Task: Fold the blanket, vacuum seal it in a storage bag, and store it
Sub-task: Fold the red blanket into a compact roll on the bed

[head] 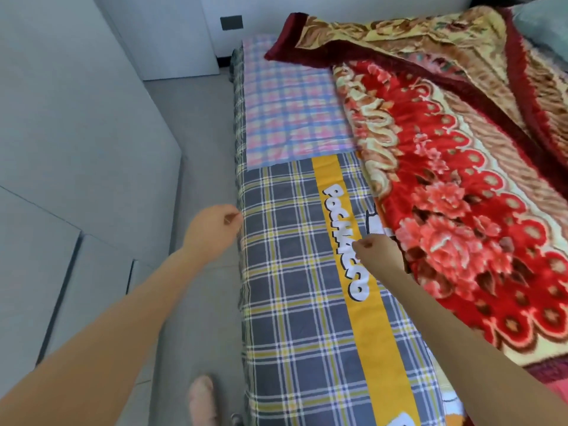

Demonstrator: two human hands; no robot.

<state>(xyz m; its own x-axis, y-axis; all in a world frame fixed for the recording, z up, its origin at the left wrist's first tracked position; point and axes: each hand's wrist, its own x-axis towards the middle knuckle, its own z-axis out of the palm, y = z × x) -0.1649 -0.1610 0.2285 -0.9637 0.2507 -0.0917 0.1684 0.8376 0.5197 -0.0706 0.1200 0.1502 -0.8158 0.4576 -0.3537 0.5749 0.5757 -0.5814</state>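
Observation:
A thick red floral blanket (455, 192) lies spread over the right half of the bed, its far part folded back to show a yellow-brown underside with a dark red border. My right hand (379, 252) hovers over the yellow stripe of the sheet, just left of the blanket's near edge, with curled fingers and nothing visible in them. My left hand (213, 227) is out at the bed's left edge, fingers also curled, holding nothing. No storage bag is in view.
The bed carries a grey-yellow plaid sheet (292, 302) and a pink-blue plaid cloth (289, 109) farther away. White cabinet fronts (67, 149) stand on the left across a narrow strip of grey floor (196, 142). My foot (201, 398) shows below.

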